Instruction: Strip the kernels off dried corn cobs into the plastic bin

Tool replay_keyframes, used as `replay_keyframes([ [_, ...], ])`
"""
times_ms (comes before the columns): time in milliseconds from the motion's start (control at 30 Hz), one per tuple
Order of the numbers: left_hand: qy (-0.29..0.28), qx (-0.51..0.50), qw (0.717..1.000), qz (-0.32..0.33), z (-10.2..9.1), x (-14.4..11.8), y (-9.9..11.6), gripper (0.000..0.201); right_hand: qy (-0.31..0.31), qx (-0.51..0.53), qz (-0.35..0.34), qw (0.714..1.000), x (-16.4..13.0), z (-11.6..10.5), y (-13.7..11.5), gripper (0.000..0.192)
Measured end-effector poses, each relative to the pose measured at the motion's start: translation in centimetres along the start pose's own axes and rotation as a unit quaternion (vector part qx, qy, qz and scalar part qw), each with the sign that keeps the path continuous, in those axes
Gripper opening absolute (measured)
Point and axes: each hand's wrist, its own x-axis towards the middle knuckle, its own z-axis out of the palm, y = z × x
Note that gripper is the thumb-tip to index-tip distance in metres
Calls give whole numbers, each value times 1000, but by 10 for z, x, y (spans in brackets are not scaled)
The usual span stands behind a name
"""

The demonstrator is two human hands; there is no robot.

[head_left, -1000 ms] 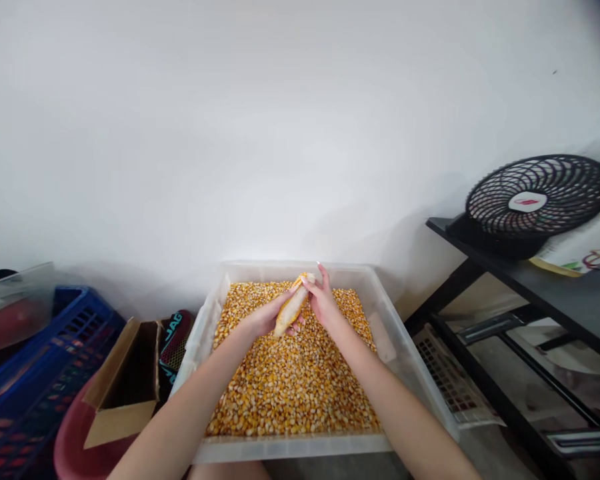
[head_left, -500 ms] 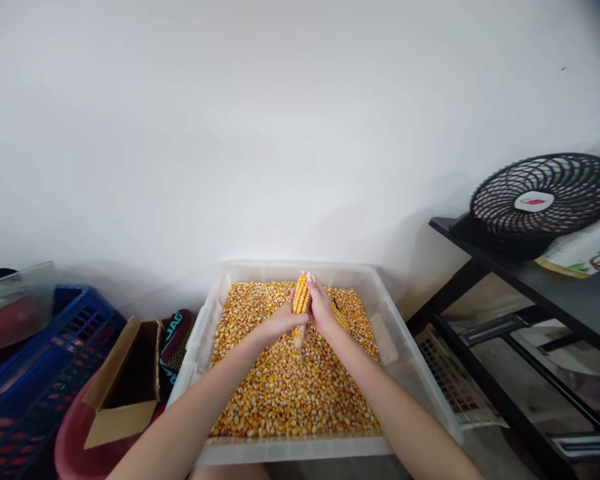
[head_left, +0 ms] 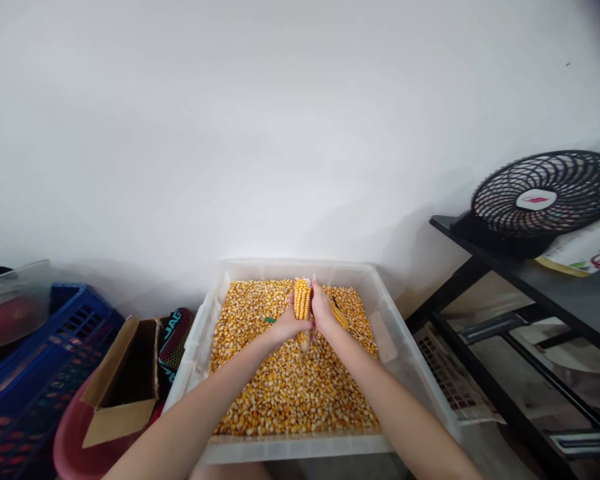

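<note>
A clear plastic tub (head_left: pixel 410 373) in front of me is filled with loose yellow corn kernels (head_left: pixel 290 387). Both my hands hold one corn cob (head_left: pixel 302 297) upright over the far half of the tub. My left hand (head_left: pixel 289 324) grips its lower part from the left. My right hand (head_left: pixel 322 311) wraps it from the right, thumb on the kernels. The cob's upper part still carries rows of kernels. A second cob (head_left: pixel 339 315) lies on the kernels just right of my right hand.
A white wall stands behind the tub. At left are a blue crate (head_left: pixel 35 373), an open cardboard box (head_left: pixel 125 380) and a red basin (head_left: pixel 70 440). At right a black table (head_left: pixel 545 280) carries a black fan (head_left: pixel 540 200); a white basket (head_left: pixel 450 380) sits under it.
The cob swung from a tilt to upright and turned its kerneled side to me. Both hands closed in around it and sank slightly toward the kernels.
</note>
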Motion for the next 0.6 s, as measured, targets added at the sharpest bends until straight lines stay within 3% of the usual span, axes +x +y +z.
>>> replay_keyframes([
  [100,-40,-25,998,-47,-11,-2,9,56,-18,15,7,1000,0,0,-3,47],
  [233,-132,-91,973,-164,-26,1,24,47,-50,-46,-30,997,-2,-2,-6,39],
  [300,-71,-99,979,-165,-26,3,25,56,-41,-72,-70,994,-4,-1,-3,38],
  [367,52,-84,990,-99,-21,4,21,49,-13,-89,-108,990,-5,2,3,35],
  [433,126,-45,990,-34,-15,3,15,38,19,-89,-125,988,-7,7,11,34],
  [600,199,-62,975,79,-12,4,7,14,79,29,-76,994,-8,19,15,35],
])
